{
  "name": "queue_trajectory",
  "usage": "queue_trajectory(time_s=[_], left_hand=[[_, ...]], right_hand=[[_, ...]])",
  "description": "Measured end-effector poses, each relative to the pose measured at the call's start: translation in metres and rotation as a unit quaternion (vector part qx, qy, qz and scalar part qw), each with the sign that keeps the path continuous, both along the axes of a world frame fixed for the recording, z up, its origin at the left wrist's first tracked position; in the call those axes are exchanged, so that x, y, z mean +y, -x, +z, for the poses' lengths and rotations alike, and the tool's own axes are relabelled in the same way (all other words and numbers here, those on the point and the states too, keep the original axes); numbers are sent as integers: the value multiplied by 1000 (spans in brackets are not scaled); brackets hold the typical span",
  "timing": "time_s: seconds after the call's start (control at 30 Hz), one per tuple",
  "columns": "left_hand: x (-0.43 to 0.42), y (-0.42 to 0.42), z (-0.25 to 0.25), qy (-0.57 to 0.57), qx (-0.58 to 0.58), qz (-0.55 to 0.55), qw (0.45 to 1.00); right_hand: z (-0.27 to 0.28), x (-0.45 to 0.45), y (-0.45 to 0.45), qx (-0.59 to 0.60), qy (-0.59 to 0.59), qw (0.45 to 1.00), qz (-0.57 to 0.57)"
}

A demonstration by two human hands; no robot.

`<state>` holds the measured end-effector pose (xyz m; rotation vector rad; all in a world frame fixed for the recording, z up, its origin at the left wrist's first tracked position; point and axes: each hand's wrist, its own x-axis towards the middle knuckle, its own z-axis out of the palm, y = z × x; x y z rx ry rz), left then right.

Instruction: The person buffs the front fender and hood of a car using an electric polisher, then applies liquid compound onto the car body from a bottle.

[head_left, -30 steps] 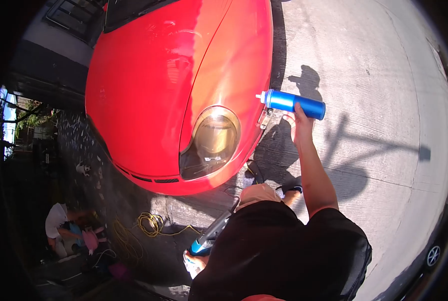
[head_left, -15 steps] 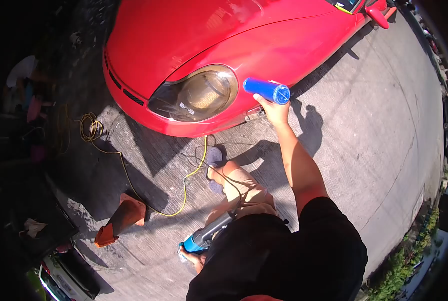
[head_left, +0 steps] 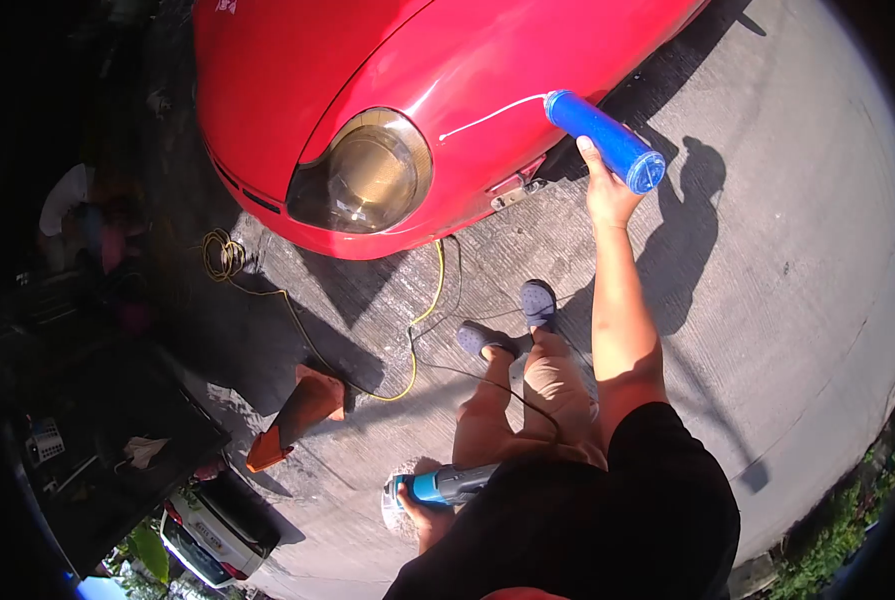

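My right hand is wrapped round a blue bottle, which is tilted with its nozzle end towards the red car. A thin white line of liquid lies on the car's fender, running from near the bottle's tip towards the headlight. Down by my hip, my left hand grips the head of a teal and black power polisher, whose pale round pad faces outward.
A yellow cord snakes over the concrete from under the car's front. An orange cone lies on its side. Farther left are a dark table, a white car and a person in the shade.
The bottle has moved over the fender and then back to the right, and a white line now shows on the paint. My view has shifted, and the polisher stays in my left hand.
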<state>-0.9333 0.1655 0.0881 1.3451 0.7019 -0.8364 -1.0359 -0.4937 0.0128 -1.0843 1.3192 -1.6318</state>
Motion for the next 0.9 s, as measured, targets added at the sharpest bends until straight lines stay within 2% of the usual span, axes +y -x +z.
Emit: queue_trajectory(time_s=[0.03,0.1,0.13,0.17,0.2,0.27,0.33,0.4,0.43,0.5,0.57,0.67,0.73,0.8,0.9], left_hand=[[-22,2,10,-64,4,-4,998],[-33,-5,10,-89,28,-27,995],[-39,-8,10,-101,40,-39,993],[-33,-16,5,-76,64,-69,993],[-23,-26,4,-57,90,-101,989],[-33,-41,2,-49,63,-170,982],[-33,-53,-2,-98,9,-170,980],[-14,-75,-8,-113,1,-163,980],[-4,-84,-12,-119,-3,-156,981],[-13,-89,-5,-133,-15,-176,975],[-11,-95,-7,-148,-29,-185,971],[-4,-102,-12,-156,-19,-203,966],[7,-107,-20,-160,-20,-187,969],[26,-117,-24,-133,-16,-205,970],[27,-114,-21,-161,-20,-189,968]], right_hand=[[-8,6,-4,-26,13,999,16],[-16,34,-22,-67,20,996,60],[-12,52,-38,-142,-12,986,84],[-38,64,-54,-78,72,991,82],[-39,82,-66,-78,49,989,113],[-54,105,-81,-85,61,984,142],[-67,114,-76,-88,35,986,137],[-85,107,-63,-164,36,982,84],[-90,100,-43,-123,13,988,91],[-92,85,-23,-279,-18,960,32],[-116,68,-7,-223,-14,974,-49],[-145,61,-12,-244,11,962,-124],[-143,84,-30,-246,-1,962,-119],[-141,124,-51,-222,-41,974,-23],[-134,187,-107,-221,-40,973,50]])
